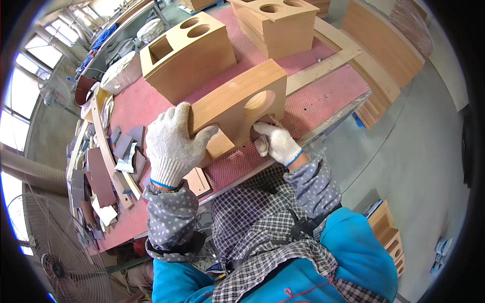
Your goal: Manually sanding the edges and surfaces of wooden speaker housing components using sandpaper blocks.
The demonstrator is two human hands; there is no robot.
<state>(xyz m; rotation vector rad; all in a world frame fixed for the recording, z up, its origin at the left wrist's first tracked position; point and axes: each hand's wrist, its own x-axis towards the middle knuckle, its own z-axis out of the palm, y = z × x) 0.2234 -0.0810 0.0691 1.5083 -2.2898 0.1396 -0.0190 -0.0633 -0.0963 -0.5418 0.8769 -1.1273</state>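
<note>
A light wooden box (pixel 237 96) with round holes and a square opening stands tilted on its edge at the table's front. My left hand (pixel 174 141), in a white knit glove, is closed around its left end, thumb at the square opening. My right hand (pixel 277 140), gloved too, is at the lower round hole with its fingers closed on a brownish piece of sandpaper (pixel 259 121). Its fingertips are partly hidden inside the hole. Behind stand two similar wooden boxes, one at left (pixel 189 60) and one at right (pixel 278 30).
The table bears a red textured mat (pixel 328 96). Sanding pads and sheets (pixel 101 171) lie heaped at left beside a wooden strip (pixel 108 151). Wooden boards (pixel 379 45) stand at the far right. A wire fan (pixel 60 257) is at lower left, another wooden piece (pixel 386 232) at lower right.
</note>
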